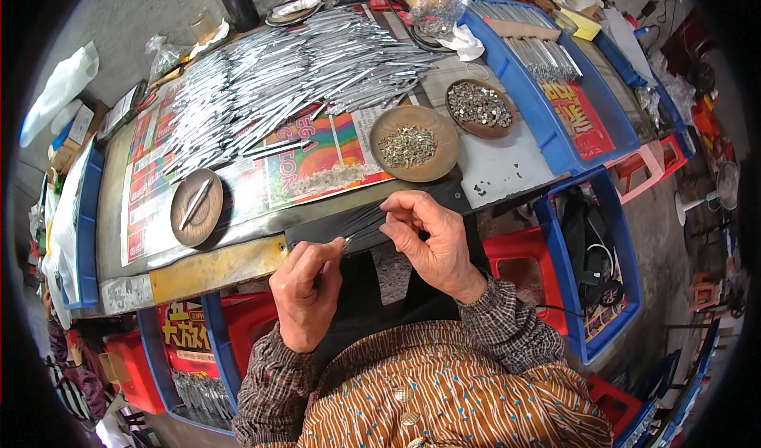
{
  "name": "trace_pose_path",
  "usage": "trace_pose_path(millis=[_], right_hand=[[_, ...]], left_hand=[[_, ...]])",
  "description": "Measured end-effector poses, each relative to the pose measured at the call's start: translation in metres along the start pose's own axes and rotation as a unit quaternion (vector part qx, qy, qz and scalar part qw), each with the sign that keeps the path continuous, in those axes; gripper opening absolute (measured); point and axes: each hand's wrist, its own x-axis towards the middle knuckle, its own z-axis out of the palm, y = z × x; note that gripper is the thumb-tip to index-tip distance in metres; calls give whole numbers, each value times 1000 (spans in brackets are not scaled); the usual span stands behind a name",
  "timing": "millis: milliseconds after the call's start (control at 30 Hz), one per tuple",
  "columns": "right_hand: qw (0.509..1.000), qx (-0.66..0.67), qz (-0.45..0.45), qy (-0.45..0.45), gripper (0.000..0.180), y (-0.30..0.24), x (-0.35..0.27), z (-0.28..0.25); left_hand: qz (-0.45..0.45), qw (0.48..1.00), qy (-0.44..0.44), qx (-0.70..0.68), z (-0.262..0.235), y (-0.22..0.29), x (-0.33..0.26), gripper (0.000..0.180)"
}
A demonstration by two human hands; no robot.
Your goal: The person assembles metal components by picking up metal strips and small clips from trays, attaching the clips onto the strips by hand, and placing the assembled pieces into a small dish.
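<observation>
Broadly, a worktable (507, 172) topped with printed sheets and bare metal fills the upper view, its front edge running just beyond the person's hands. Across its back lies a wide heap of slim silver rods (293, 68), mostly slanting from lower left to upper right. To the right, a long blue plastic tray (555, 148) holds more rods in bundles above a red printed sheet.

At the front edge, over a black strip (305, 234), the left hand (305, 289) is closed in a pinch. The right hand (432, 238) faces it, index finger and thumb curled with their tips apart; whether it holds anything cannot be told.

Beyond the right hand, a round brown wooden plate (445, 151) carries small gold-coloured pieces; just beside it, a darker round dish (490, 132) holds silvery bits. Well to the left, an oval wooden dish (204, 230) contains one silver rod (196, 204), its long axis steep, upper end leaning right. Open printed sheet separates this dish from the plate.

Smallest, a tiny silvery piece (347, 243) sits at the left fingertips; its direction is too small to tell.
</observation>
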Motion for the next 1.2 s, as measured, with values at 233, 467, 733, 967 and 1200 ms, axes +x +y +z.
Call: trace_pose_path(millis=[233, 467, 733, 967, 1200], right_hand=[[1000, 2, -12, 3, 21, 3, 2, 0], [999, -6, -31, -4, 18, 3, 3, -1], [998, -15, -65, 2, 17, 6, 4, -2], [999, 17, -44, -24, 30, 9, 0, -5], [998, 21, -44, -43, 51, 4, -1, -2]], left_hand=[[43, 992, -8, 116, -11, -5, 1, 32], [75, 983, -48, 161, -10, -9, 5, 37], [56, 985, -67, 148, -9, -1, 12, 36], [-1, 997, -54, 60, -4, 2, 14, 26], [-94, 985, -29, -144, 15, 7, 5, 19]])
